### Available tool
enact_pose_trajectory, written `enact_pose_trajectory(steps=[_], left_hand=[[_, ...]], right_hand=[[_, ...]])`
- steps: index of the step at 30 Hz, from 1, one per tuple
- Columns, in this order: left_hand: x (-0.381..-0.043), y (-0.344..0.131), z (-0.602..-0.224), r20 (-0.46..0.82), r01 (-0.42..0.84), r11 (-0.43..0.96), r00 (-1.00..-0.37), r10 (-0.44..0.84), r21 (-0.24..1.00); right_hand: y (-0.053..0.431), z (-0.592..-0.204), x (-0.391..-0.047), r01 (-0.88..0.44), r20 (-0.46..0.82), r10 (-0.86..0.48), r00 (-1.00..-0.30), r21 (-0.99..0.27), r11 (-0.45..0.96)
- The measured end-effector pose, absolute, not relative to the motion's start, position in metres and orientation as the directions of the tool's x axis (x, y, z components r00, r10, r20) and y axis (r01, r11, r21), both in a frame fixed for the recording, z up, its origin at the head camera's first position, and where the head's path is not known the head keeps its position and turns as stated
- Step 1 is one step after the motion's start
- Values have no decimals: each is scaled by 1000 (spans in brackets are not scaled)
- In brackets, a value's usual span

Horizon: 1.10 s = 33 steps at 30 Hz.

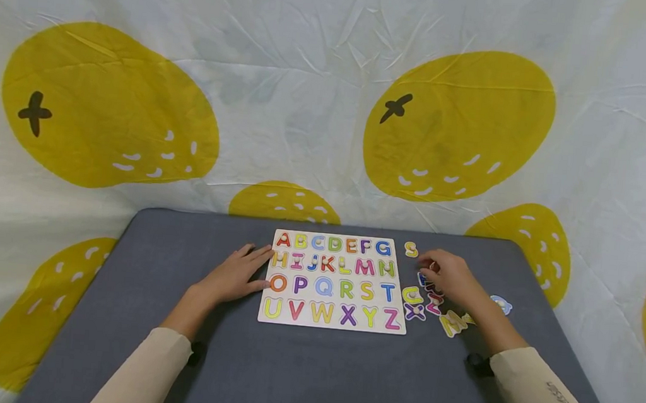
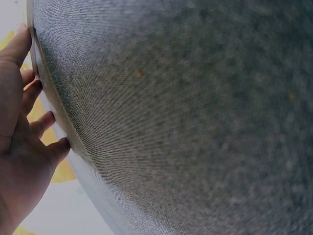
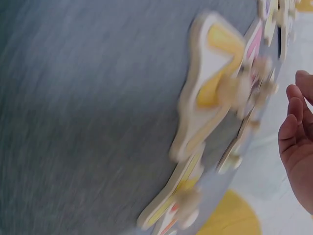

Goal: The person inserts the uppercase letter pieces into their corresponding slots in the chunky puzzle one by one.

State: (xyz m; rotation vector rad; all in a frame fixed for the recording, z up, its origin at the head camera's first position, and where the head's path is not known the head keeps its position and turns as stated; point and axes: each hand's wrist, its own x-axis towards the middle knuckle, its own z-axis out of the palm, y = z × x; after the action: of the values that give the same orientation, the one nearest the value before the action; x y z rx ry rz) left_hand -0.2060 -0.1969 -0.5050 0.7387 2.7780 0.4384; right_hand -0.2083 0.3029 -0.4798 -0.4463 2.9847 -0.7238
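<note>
Left hand [image 1: 239, 275], fingers spread, at the alphabet board [image 1: 334, 298]; right hand [image 1: 450, 277], fingers curled (grip unclear), by loose letters [image 1: 452, 324].

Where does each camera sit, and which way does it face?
Head: on the person's head, facing forward and down at the letter board; left hand, right hand and beige sleeves show.
Left wrist: on that wrist, facing across the gray table; left hand at picture's left.
Right wrist: on that wrist, facing loose letter pieces; right hand at picture's right.
Shared: head and right-wrist views both show loose letter pieces.
</note>
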Motion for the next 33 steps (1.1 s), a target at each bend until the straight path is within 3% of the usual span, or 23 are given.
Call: enact_pose_trajectory(steps=[14, 33], left_hand=[[-207, -198, -509, -128, 453, 826, -847, 517, 336], [-204, -196, -501, -132, 452, 825, -845, 518, 339]], right_hand=[[344, -489, -215, -191, 6, -211, -977, -448, 873], [341, -489, -221, -219, 7, -232, -973, -361, 907]])
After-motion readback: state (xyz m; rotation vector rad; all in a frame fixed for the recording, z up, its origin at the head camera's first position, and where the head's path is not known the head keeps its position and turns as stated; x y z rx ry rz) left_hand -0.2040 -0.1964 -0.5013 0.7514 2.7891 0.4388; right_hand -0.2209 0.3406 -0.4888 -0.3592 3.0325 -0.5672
